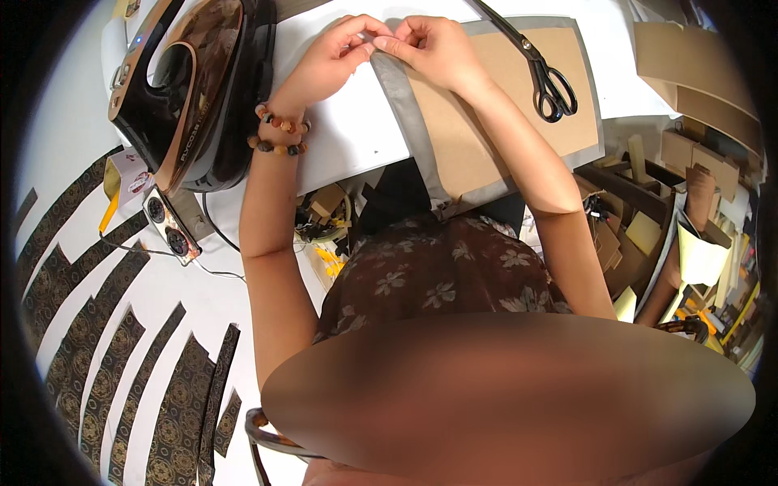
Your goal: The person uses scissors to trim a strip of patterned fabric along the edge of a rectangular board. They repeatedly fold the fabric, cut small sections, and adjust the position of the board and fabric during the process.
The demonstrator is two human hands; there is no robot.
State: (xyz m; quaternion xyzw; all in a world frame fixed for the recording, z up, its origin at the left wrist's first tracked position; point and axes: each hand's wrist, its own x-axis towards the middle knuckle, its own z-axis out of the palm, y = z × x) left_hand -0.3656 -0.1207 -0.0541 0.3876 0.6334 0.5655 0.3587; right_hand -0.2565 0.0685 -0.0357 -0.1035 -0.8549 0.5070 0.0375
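A tan board (494, 97) with a grey fabric border (395, 93) lies on the white table in front of me. At its far left corner my two hands come together, fingertips nearly touching. My left hand (334, 58), below a wrist with two beaded bracelets (279, 134), has thumb and fingers pinched; whatever sits between them is too small to make out. My right hand (433, 53) is closed, its thumb and fingers pinching the grey fabric at that corner. Black-handled scissors (553, 91) rest on the right part of the board, blades pointing away.
A black and copper iron (190, 89) stands at the far left. Beside it are a small patterned device (170, 227) with cables and a yellow-handled tool (110, 212). Dark patterned strips (182, 405) cover the left table. Shelves with boxes and scraps (648, 211) are at right.
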